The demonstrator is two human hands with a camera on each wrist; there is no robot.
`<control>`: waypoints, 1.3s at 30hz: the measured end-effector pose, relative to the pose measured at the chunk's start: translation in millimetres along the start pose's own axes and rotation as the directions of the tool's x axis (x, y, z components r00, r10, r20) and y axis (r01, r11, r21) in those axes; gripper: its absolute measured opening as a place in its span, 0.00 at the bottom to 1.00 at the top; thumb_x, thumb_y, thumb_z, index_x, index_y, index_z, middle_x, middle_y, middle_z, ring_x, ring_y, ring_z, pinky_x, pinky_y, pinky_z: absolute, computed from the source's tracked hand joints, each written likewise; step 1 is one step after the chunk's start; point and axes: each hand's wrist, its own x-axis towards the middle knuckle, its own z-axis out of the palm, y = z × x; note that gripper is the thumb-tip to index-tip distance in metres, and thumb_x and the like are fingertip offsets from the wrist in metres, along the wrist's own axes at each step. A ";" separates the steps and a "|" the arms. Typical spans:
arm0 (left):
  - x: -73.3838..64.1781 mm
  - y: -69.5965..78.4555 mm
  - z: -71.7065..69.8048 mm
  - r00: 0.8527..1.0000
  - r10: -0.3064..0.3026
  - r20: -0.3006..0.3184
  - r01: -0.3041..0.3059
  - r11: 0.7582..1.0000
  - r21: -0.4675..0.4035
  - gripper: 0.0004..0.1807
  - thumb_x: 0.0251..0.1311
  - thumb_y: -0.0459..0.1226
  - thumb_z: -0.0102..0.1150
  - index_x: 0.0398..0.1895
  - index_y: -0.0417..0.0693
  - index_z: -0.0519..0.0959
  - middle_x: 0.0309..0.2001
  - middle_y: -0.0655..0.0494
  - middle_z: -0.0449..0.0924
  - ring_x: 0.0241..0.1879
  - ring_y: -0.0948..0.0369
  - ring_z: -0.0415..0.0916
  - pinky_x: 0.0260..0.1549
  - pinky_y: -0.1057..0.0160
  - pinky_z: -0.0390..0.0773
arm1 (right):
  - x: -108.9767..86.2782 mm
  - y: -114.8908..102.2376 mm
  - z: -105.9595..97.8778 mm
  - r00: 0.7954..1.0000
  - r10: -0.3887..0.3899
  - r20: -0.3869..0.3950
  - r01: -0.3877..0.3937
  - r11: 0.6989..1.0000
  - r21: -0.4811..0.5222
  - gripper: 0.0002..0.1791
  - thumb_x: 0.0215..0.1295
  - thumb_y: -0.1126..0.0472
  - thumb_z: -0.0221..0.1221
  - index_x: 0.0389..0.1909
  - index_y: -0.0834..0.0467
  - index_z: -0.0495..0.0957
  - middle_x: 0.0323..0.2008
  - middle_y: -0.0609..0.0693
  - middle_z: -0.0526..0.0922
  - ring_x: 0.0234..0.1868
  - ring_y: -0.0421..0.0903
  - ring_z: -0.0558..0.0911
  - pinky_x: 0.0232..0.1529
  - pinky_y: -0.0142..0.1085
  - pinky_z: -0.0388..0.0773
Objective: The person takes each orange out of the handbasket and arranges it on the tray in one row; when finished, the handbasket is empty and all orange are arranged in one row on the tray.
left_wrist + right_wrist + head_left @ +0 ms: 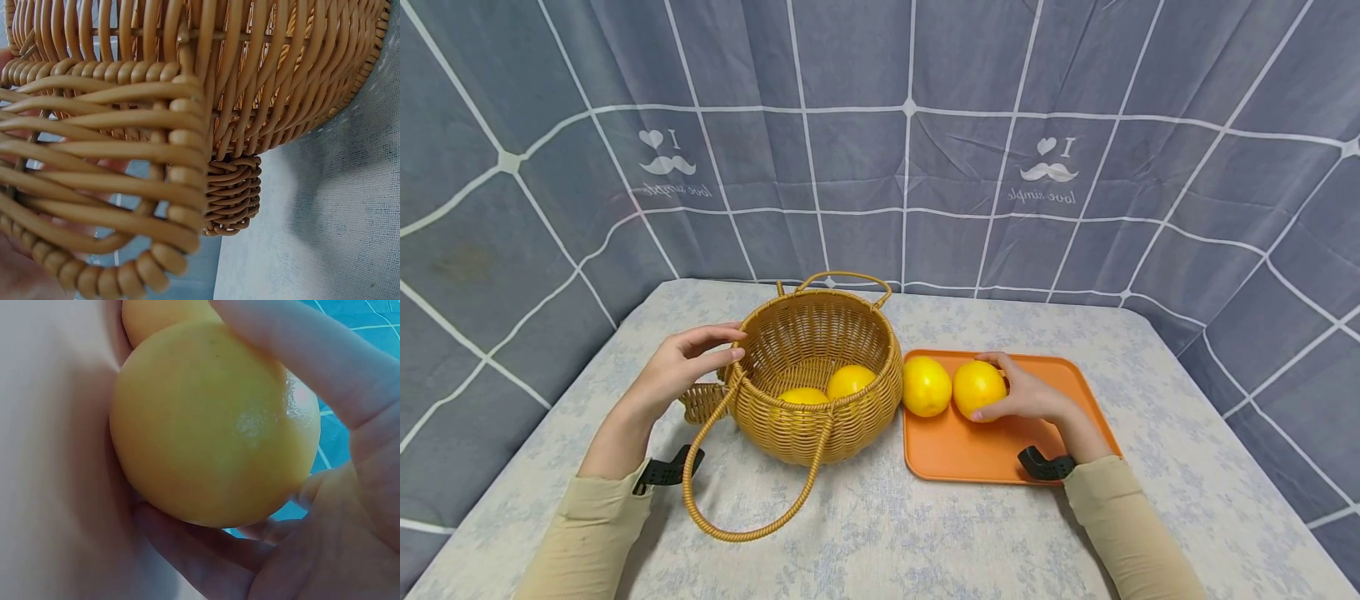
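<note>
A round wicker basket [820, 433] stands left of centre, with two yellow citrus fruits, one nearer the front [803, 396] and one to its right [851, 381], lying inside. My left hand [681, 367] touches the basket's left rim with fairly straight fingers; in the left wrist view, a wicker projection [125, 178] hides much of it. On the orange tray [985, 458], my right hand [1026, 392] grips a round yellow citrus fruit [212, 431] between thumb and fingers. Another citrus fruit [927, 387] sits just left of it, by the basket.
One looped basket handle [752, 536] hangs forward over the table and another [846, 273] stands up at the back. A pale patterned cloth [880, 542] covers the table. Behind it hangs a blue-grey curtain [865, 167] with white lines.
</note>
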 end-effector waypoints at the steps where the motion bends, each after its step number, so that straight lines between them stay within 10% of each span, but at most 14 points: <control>1: 0.0 0.0 0.0 1.000 0.001 0.000 -0.001 1.000 0.002 0.24 0.63 0.45 0.58 0.56 0.39 0.74 0.65 0.48 0.65 0.66 0.51 0.57 0.55 0.58 0.65 | -0.1 -0.3 0.1 1.000 0.003 -0.001 -0.003 1.000 0.002 0.54 0.42 0.46 0.73 0.68 0.52 0.53 0.61 0.61 0.63 0.53 0.57 0.70 0.53 0.52 0.67; 39: -0.1 -1.3 0.1 1.000 0.004 -0.001 -0.004 1.000 0.002 0.23 0.63 0.45 0.58 0.56 0.39 0.74 0.65 0.48 0.65 0.65 0.51 0.58 0.49 0.67 0.69 | -5.9 -1.0 -11.3 0.998 -0.044 0.055 0.041 0.998 0.057 0.52 0.48 0.51 0.72 0.70 0.56 0.51 0.65 0.65 0.56 0.63 0.65 0.60 0.61 0.58 0.59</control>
